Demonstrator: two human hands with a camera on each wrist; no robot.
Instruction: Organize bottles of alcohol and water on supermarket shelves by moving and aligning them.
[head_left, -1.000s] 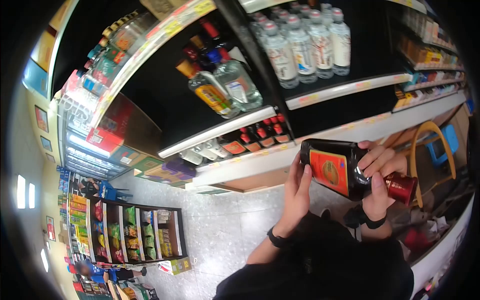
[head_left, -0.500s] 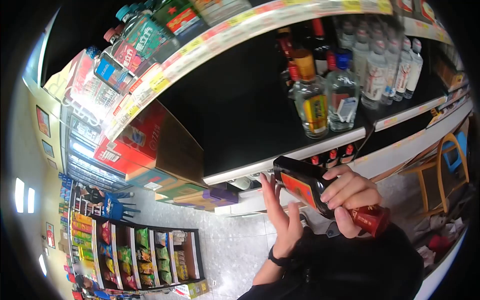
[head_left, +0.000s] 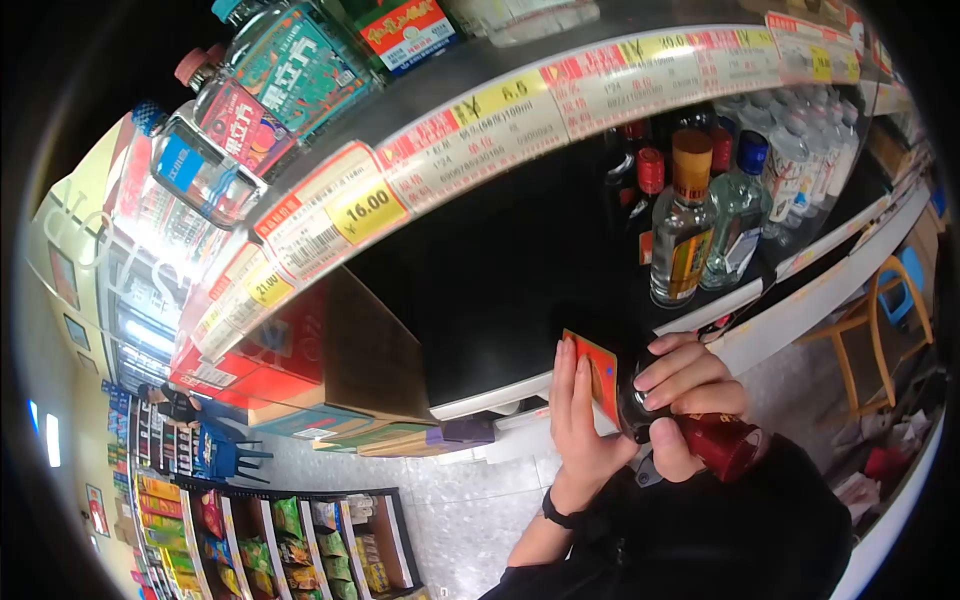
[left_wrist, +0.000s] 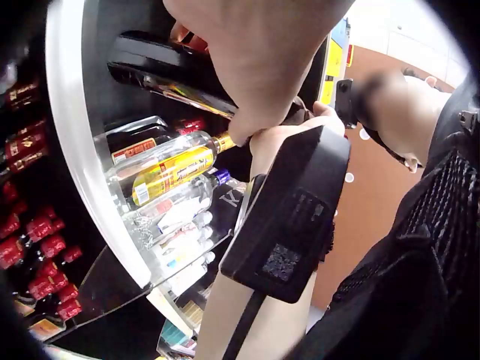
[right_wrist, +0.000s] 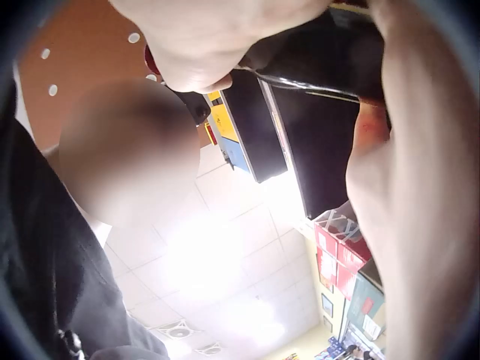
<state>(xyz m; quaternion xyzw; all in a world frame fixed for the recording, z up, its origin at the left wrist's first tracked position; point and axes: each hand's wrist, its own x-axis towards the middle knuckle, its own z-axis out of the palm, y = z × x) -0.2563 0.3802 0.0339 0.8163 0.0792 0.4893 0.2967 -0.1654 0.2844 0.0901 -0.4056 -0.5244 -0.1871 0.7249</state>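
My right hand [head_left: 695, 385] grips a dark glass bottle [head_left: 634, 408] around its neck and shoulder, thumb on the near side. The bottle's dark red cap [head_left: 728, 447] points down to the right, and its orange-red label [head_left: 602, 372] faces up and left. Against the label end lie the straight fingers of my left hand [head_left: 585, 430], the palm turned toward the bottle. In the left wrist view the dark bottle [left_wrist: 161, 64] shows beyond the left hand [left_wrist: 255, 56]. The right wrist view catches the bottle [right_wrist: 322, 56] between both hands.
A black shelf carries a yellow-labelled clear bottle [head_left: 683, 230], a blue-capped bottle [head_left: 738, 215] and several white-labelled bottles. Its upper price-tag edge [head_left: 520, 95] runs close above. Cardboard boxes [head_left: 370, 370] stand at left, a wooden chair [head_left: 850, 350] at right, a snack rack [head_left: 270, 540] behind.
The head view has moved closer to the shelf and its price tags. The bottle has turned, showing its label more edge-on. My left fingers lifted off its base, then came to lie along the label end.
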